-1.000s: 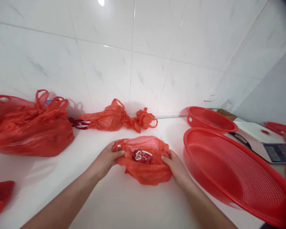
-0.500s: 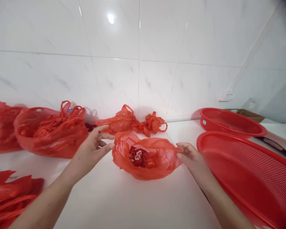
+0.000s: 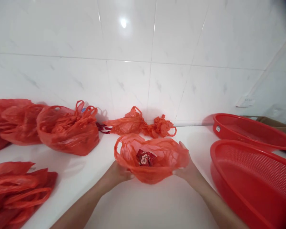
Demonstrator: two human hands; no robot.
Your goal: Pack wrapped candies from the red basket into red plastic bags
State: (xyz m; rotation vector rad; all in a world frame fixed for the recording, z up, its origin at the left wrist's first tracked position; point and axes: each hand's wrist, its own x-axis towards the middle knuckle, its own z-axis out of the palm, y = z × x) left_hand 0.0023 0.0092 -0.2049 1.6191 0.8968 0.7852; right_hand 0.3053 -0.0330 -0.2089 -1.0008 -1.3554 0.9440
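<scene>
A thin red plastic bag stands with its mouth wide apart on the white counter in front of me. Small red wrapped packets with pale printing lie inside it. My left hand holds the bag's lower left side, most of its fingers hidden behind the plastic. On the opposite side, my right hand grips the bag, thumb at the front and fingertips showing above the edge at the back. One loop handle of the bag hangs at the left of the mouth.
Filled red bags line the wall at left, with crumpled red bags behind mine. A stack of flat red bags lies at near left. At right stand a red mesh-sided basket, a red basin and a cardboard box.
My left hand has come in from beside the bag's rim to its lower left side. My right hand has shifted from pinching the rim to clasping the bag's side. The view has turned left.
</scene>
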